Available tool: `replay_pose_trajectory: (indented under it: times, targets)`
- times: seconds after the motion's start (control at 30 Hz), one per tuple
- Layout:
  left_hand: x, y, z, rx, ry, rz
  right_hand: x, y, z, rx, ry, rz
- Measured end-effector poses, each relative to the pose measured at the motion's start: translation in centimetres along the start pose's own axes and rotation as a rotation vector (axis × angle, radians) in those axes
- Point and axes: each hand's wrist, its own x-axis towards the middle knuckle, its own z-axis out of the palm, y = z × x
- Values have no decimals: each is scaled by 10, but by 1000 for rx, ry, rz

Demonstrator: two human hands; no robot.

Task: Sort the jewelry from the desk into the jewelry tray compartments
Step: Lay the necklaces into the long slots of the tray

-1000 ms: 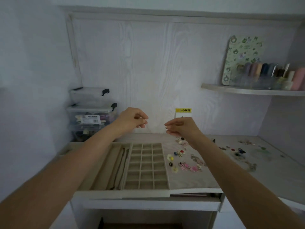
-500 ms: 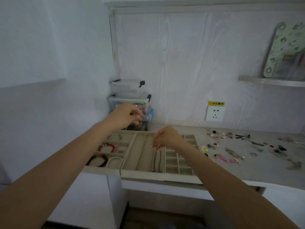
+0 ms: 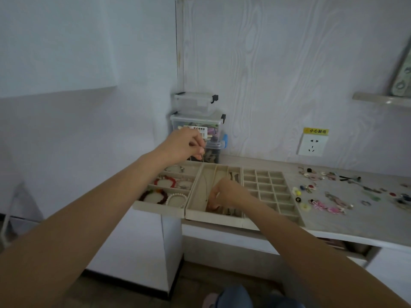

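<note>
You are in a home, most likely a bedroom or dressing corner. A built-in desk [image 3: 347,221] with a pale wood-grain top runs along a wall panel [image 3: 278,74] of the same pale grain. Two clear latched storage boxes [image 3: 198,114] are stacked in the corner, the lower one holding mixed small items. A wall socket [image 3: 312,146] sits just above the desk under a yellow warning sticker [image 3: 315,131]. A small shelf [image 3: 381,100] juts from the wall at the right edge; what stands on it is cut off, possibly a patterned board. Beige jewelry trays [image 3: 270,192] and scattered trinkets [image 3: 329,196] cover the desk.
</note>
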Motion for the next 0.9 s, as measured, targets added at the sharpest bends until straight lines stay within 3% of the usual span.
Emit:
replay_pose_trajectory:
  times: [0.2, 0.33, 0.5, 0.9]
  targets:
    - [0, 7, 0, 55, -65, 53, -1, -4, -9, -54, -79, 17]
    - [5, 14, 3, 47, -95, 83, -10, 2, -42, 278, 107, -62]
    - [15, 26, 8, 50, -88, 119, -18, 2, -63, 651, 45, -113]
    - [22, 39, -7, 151, -111, 109, -18, 9, -59, 727, 96, -101]
